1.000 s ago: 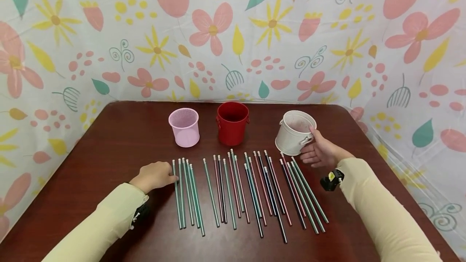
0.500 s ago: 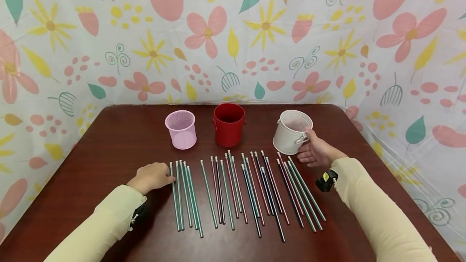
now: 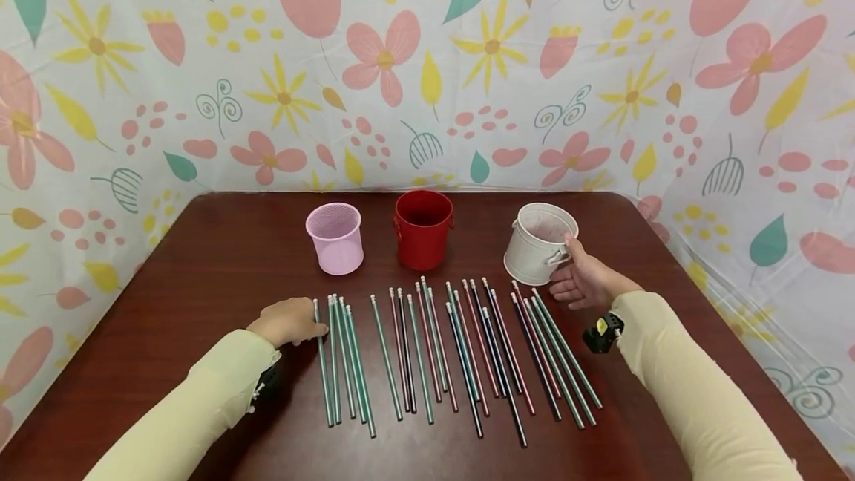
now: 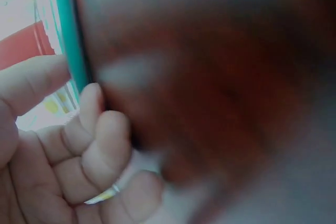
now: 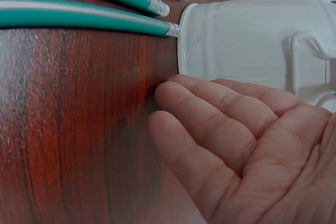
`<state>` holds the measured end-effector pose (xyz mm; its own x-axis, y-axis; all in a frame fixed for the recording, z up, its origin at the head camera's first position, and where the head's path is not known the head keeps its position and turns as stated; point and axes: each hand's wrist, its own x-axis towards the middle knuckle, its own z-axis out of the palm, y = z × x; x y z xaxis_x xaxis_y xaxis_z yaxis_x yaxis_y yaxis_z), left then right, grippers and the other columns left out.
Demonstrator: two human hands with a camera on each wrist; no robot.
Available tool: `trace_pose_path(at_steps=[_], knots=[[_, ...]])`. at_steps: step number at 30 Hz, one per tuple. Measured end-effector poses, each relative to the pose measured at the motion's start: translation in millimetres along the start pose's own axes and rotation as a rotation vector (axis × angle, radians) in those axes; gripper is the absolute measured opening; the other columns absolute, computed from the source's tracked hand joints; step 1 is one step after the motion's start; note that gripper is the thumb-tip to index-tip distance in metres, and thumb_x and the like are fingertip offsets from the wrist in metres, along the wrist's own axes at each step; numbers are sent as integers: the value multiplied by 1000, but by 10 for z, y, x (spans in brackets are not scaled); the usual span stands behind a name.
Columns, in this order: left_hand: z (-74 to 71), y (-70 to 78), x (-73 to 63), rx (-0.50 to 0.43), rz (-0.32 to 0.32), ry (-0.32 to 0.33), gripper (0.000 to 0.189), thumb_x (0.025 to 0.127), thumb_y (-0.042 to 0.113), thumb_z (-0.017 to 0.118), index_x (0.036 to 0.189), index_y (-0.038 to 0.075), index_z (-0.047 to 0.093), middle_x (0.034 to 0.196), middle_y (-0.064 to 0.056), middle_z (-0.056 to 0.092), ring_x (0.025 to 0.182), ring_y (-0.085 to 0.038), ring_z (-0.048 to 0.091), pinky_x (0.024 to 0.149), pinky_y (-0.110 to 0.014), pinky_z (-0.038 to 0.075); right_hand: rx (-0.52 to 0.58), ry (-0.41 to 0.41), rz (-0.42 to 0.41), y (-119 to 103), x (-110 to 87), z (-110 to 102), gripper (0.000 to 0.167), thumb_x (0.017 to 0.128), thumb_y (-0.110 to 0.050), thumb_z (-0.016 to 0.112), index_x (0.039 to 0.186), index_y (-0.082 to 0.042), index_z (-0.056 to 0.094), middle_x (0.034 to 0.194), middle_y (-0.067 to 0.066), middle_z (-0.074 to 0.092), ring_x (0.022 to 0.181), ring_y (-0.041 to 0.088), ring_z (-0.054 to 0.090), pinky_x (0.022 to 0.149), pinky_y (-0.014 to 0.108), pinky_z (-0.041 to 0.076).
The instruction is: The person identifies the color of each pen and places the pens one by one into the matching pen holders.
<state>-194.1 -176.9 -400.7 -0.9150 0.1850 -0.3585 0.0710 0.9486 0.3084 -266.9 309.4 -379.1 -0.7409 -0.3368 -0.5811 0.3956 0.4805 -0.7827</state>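
Observation:
In the head view my left hand (image 3: 290,321) is at the leftmost green pencil (image 3: 323,370) of a row lying on the table. Its thumb and fingers pinch that pencil near the eraser end; in the left wrist view the green shaft (image 4: 71,30) runs between them. My right hand (image 3: 584,278) is at the right side of a white metal bucket (image 3: 531,258). The thumb lies up at the bucket's rim, and the other fingers extend loosely beside its lower wall. Close by the bucket's base, several green pencils (image 5: 89,17) show their white erasers in the right wrist view.
A pink mesh cup (image 3: 339,252) and a red bucket (image 3: 423,243) stand left of the white one, behind the pencils. More pencils, green, red and dark blue (image 3: 513,414), spread across the middle of the brown table (image 3: 167,318). A flowered cloth (image 3: 427,147) hangs behind.
The second green pencil's eraser end has shifted slightly right, closer to the third, as my left thumb moved a little right. My right hand stays at the white bucket. The head view has shifted slightly.

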Motion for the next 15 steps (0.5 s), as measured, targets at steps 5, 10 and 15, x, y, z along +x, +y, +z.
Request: trace_pose_path(at_steps=[5, 10, 15], knots=[[-24, 52, -10, -8, -15, -53, 35, 93, 19, 60, 60, 9, 54, 51, -2, 52, 46, -14, 47, 47, -28, 38, -7, -5, 9, 27, -8, -16, 117, 81, -75, -12, 140, 23, 11, 142, 41, 22, 134, 50, 25, 106, 60, 28], [-68, 50, -61, -56, -43, -93, 28, 94, 16, 60, 68, 6, 58, 58, -6, 56, 49, -16, 48, 47, -29, 42, -12, -9, -3, 8, -9, -17, 117, 81, -76, -11, 140, 23, 12, 143, 41, 22, 134, 50, 25, 105, 59, 30], [-90, 25, -45, -84, -21, -107, 26, 93, 15, 60, 70, 5, 60, 61, -7, 56, 51, -17, 51, 50, -31, 46, -5, -12, -12, -21, -12, -42, 115, 83, -75, -8, 141, 22, 15, 144, 38, 22, 135, 48, 25, 106, 56, 31]])
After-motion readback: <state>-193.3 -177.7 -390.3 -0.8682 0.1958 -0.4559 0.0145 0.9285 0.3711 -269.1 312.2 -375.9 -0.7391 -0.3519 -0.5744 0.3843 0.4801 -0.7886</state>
